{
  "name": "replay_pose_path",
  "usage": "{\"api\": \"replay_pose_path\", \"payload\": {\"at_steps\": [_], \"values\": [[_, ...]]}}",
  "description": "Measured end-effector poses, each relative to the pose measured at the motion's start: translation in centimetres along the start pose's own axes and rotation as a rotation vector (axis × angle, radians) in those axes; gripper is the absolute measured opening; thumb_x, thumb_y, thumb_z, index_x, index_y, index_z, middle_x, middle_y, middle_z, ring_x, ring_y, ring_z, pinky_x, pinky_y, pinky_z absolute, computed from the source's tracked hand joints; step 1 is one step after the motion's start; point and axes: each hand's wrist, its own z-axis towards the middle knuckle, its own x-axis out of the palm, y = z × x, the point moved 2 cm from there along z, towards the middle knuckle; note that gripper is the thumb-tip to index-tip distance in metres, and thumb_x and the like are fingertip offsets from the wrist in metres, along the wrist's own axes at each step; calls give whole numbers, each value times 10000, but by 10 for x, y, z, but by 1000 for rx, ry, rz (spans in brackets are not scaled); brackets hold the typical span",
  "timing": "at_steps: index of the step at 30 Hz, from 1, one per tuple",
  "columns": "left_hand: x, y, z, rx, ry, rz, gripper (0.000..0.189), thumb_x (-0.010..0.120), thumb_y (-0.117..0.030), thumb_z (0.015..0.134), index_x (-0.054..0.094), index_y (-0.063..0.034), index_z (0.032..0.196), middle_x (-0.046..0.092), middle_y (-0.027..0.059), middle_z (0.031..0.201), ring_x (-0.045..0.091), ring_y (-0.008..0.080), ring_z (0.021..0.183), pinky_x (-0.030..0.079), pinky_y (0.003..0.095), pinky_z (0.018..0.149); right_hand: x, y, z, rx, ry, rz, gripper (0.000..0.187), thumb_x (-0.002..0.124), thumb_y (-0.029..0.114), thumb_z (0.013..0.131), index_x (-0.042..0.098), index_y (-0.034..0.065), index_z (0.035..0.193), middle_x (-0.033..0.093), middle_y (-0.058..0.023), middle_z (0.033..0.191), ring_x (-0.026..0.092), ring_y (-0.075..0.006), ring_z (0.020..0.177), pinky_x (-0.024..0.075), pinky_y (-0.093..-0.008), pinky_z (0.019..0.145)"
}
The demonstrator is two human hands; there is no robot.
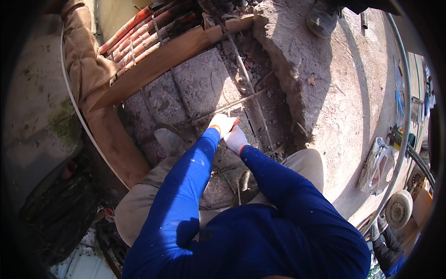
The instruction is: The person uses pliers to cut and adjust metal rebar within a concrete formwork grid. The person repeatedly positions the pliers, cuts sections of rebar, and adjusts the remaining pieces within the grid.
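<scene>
My left hand (221,122) and my right hand (236,138), both in white knit gloves with orange cuffs, meet close together over a lattice of steel rebar (223,108). A small orange-red bit shows at the left fingertips; whether it is a tool or part of the glove is unclear. The fingers hide whatever lies between them. Just beyond my hands a ribbed bar crosses a longer rebar rod (245,73). Speckled slabs (202,80) lie under the bars. My left boot (169,139) rests on the slabs at the left.
A wooden board (156,71) edges the slabs, with red pipes (134,43) and burlap (82,62) behind it. Broken concrete (282,59) rises at the right. Another person's shoe (321,21) stands at the top. At lower right, another person's dark-gloved hand (388,247) is near a wheel (399,209).
</scene>
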Motion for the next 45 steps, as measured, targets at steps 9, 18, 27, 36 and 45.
{"api": "replay_pose_path", "payload": {"at_steps": [9, 18, 27, 36, 45], "values": [[4, 3, -4, 48, -30, -206, 617, 715, -547, 958, 804, 57, 1049, 786, 270, 987, 758, 349, 953, 562, 446, 863, -21, 26, -26, -18, -121, -73, 539, 693, 347, 986, 592, -85, 1293, 716, -368, 1212, 710, -486, 1182, 568, -543, 1010], [46, 28, 5, 491, -283, -166, 291, 641, -247, 1010, 804, -51, 1150, 775, 215, 1086, 745, 320, 1029, 574, 410, 932, -46, 32, -36, -81, -146, -248, 626, 795, 345, 926, 570, -86, 1321, 659, -361, 1288, 654, -497, 1265, 547, -529, 1052], [38, 5, -10, 179, -117, -517, 312, 585, -281, 984, 765, -36, 1055, 745, 185, 949, 736, 284, 900, 574, 419, 808, -82, 25, -50, 266, 428, 264, 671, 844, 220, 902, 551, -21, 1455, 646, -75, 900, 578, -107, 642, 486, -286, 540], [72, -9, -5, -181, -131, -1373, 355, 720, -429, 1016, 732, -75, 1039, 718, 65, 868, 664, 194, 756, 536, 383, 679, -108, 70, -62, -21, 41, -705, 580, 776, 391, 890, 588, -8, 1267, 769, -285, 1135, 765, -444, 1078, 606, -530, 945], [82, -28, -10, -171, -477, -914, 501, 855, -483, 910, 714, -35, 1082, 713, 61, 951, 651, 188, 842, 540, 416, 650, -125, 79, -66, -170, -5, -809, 526, 772, 324, 897, 577, 4, 1267, 750, -257, 1178, 770, -419, 1056, 618, -522, 903]]}}
